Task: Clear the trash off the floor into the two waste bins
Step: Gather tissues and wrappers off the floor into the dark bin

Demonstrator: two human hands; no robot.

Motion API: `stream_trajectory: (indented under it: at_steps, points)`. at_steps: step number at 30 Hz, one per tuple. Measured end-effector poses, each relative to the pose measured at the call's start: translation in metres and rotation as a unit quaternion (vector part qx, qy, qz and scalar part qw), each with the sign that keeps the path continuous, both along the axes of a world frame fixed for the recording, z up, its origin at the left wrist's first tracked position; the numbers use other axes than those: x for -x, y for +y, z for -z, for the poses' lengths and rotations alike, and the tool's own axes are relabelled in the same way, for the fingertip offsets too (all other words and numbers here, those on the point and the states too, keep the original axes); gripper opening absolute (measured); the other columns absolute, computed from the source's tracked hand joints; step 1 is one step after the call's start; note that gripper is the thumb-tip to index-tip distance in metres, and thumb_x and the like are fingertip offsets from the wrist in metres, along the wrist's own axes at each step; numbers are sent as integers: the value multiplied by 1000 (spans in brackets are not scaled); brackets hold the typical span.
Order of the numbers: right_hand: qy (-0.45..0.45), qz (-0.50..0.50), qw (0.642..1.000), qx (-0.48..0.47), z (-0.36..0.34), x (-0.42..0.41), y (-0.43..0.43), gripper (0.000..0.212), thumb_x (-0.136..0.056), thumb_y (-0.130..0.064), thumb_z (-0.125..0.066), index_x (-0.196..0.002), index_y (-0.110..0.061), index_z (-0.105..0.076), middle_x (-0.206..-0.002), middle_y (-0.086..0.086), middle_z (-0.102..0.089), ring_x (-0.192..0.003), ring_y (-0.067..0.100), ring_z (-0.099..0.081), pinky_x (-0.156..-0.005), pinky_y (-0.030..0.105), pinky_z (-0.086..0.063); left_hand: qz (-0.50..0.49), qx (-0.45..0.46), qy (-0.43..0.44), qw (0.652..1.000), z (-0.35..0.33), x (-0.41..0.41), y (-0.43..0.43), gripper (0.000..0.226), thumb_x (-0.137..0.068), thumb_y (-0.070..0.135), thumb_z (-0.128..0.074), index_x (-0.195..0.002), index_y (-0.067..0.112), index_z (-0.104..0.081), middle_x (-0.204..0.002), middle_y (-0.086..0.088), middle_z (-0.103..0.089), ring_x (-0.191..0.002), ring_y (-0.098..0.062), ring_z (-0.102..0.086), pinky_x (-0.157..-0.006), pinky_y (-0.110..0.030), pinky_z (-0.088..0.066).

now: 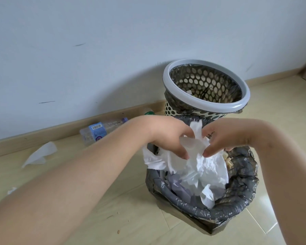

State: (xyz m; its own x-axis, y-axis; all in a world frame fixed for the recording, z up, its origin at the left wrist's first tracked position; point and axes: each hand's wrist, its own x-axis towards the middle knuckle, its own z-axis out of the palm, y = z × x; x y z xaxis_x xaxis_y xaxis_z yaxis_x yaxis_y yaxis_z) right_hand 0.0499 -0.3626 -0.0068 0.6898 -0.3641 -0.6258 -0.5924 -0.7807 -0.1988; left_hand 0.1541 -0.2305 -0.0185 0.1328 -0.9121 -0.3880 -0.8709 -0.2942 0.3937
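Over the near bin (184, 204), both hands (168, 137) pinching crumpled tissue (198, 167), bottle (99, 131) left.

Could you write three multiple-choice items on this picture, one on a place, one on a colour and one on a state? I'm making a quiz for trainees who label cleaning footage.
1. Where does the clear plastic bottle lie?
A. inside the perforated bin
B. on the floor along the baseboard
C. in the left hand

2. What colour is the rim of the perforated bin?
A. red
B. light grey
C. green

3. What are the left hand and right hand doing?
A. resting flat on the floor
B. both pinching the crumpled white tissue over the nearer bag-lined bin
C. lifting the bottle

Answers: 1 B, the bottle lies on its side by the wall's foot. 2 B, the ring on top is pale grey. 3 B, fingers of both hands grip the tissue above the dark liner.
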Motion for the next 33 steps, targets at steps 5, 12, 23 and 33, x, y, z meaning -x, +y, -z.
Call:
stream_trajectory:
  at_steps: [5,12,23,33]
  points:
    - [-85,-23,992,95,-14,-14,7,45,-77,-36,-73,-117,-21,-59,-105,-7,-60,-100,13,-57,-94,32,-47,-51,45,16,998,-5,-23,14,46,-88,44,-57,-131,35,-45,-121,11,-55,-96,-7,-50,-81,-24,-37]
    - [-174,24,985,-3,-9,-31,25,8,-85,-16,-61,-93,-19,-63,-95,2,-68,-90,20,-65,-74,30,-55,-79,92,53,991,21,-24,23,12,-92,28,-55,-104,27,-55,-77,13,-47,-70,-4,-46,-61,-19,-32]
    - [-70,28,996,-46,63,-24,30,39,-76,-27,-75,-111,-24,-57,-95,-7,-61,-91,16,-62,-83,30,-51,-142,134,-138,971,54,-10,23,53,-78,23,-66,-124,21,-41,-108,-3,-40,-92,-20,-48,-60,-30,-37]
    - [-103,18,994,31,96,-19,24,16,-77,-11,-64,-89,-20,-61,-83,-8,-57,-84,16,-56,-66,22,-45,10,11,-195,981,55,16,0,35,-86,47,-53,-101,17,-61,-87,0,-55,-93,-21,-51,-78,-30,-31]
